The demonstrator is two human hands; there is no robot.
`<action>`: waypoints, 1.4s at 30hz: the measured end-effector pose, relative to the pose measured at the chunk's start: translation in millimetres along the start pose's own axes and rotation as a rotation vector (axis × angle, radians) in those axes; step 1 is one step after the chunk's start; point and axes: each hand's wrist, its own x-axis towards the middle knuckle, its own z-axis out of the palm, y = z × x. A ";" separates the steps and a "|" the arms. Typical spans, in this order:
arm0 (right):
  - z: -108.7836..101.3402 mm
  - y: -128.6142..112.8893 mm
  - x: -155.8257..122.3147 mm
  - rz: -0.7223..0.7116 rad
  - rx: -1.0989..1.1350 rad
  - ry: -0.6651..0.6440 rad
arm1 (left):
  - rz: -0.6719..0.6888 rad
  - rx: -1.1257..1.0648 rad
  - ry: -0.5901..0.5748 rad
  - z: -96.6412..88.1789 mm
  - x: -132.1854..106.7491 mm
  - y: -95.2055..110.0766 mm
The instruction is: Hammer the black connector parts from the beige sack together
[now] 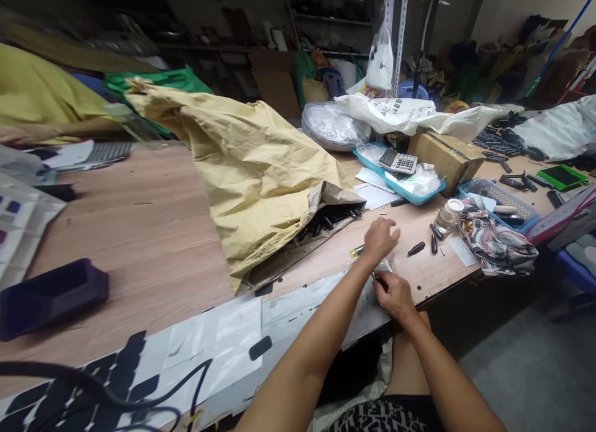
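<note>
My left hand point(380, 238) is over the table near its front edge, slightly blurred, fingers loosely stretched and apart with nothing visible in them. Just below it, my right hand point(395, 297) is closed, thumb and fingers pinched around a small, thin, dark piece that I cannot make out. A yellowish metallic cylinder point(357, 251) lies left of my left hand. Beyond the hands to the right are dark, pen-shaped pieces point(416, 249). On the left, a large tan sack point(265, 165) lies on its side, its mouth facing my hands and several black parts point(321, 224) showing inside.
A jar with a white lid point(449, 215), a crumpled patterned cloth point(500, 243) and a blue basket point(526, 215) stand right. Farther back are a calculator point(398, 161) and a cardboard box point(442, 159). A dark purple tray point(53, 298) and black cable point(93, 382) lie left. A person's yellow sleeve point(51, 97) shows far left.
</note>
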 end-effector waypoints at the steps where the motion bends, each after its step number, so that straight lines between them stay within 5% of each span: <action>1: 0.1 -2.3 0.3 -0.002 0.014 0.009 | -0.040 0.003 0.062 -12.0 4.1 -16.9; 5: 3.1 -6.3 0.2 0.038 -0.023 0.041 | -0.369 0.088 0.235 -50.3 15.1 -87.3; 8: 4.1 -7.6 -0.7 0.056 -0.032 0.050 | -0.518 0.114 0.248 -59.3 16.6 -119.4; 18: 1.5 -12.1 -2.9 0.046 -0.023 0.053 | -0.625 0.163 0.252 -53.1 20.4 -121.6; 25: 2.3 -9.7 -2.4 0.044 -0.013 0.058 | -0.511 0.016 0.306 -65.1 -10.9 -129.1; 28: 1.8 -8.9 -1.9 0.055 -0.006 0.052 | -0.419 -0.142 0.271 -63.5 -52.6 -130.7; 31: 0.8 -8.8 -1.2 0.063 0.000 0.046 | -0.314 -0.304 0.113 -57.1 -103.7 -131.9; 35: -0.8 -7.9 -0.5 0.070 0.001 0.037 | -0.123 -0.272 0.055 -49.9 -150.8 -130.9; 42: -7.0 -7.4 -1.2 0.081 0.061 -0.012 | -0.012 -0.187 0.061 -44.4 -154.7 -132.4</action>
